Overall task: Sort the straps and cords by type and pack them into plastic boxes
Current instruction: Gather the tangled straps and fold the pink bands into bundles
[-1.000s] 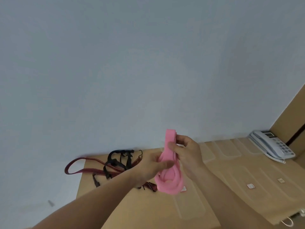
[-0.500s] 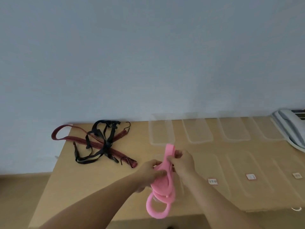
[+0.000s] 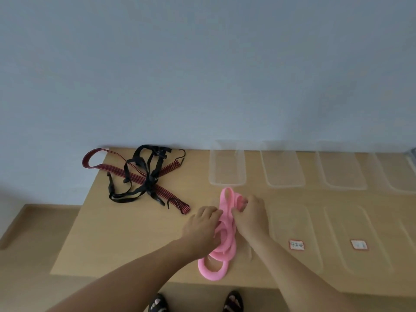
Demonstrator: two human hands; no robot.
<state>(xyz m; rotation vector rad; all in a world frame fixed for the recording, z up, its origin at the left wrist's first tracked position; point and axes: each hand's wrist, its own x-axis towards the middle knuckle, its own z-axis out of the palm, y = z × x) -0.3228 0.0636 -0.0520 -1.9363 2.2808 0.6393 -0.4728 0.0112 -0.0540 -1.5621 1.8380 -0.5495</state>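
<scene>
Both hands, left hand [image 3: 201,224] and right hand [image 3: 251,216], are gripping a looped pink strap [image 3: 226,239] above the counter [image 3: 126,233], likely gathering it compactly for boxing.

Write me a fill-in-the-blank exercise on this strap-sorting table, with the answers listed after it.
1. The left hand and right hand both grip a looped ____ band.
2. The black strap lies tangled across the red striped cord, whose ends carry metal ____.
3. The clear plastic box just behind the band is ____.

Missing words: pink; hooks; empty.
</scene>
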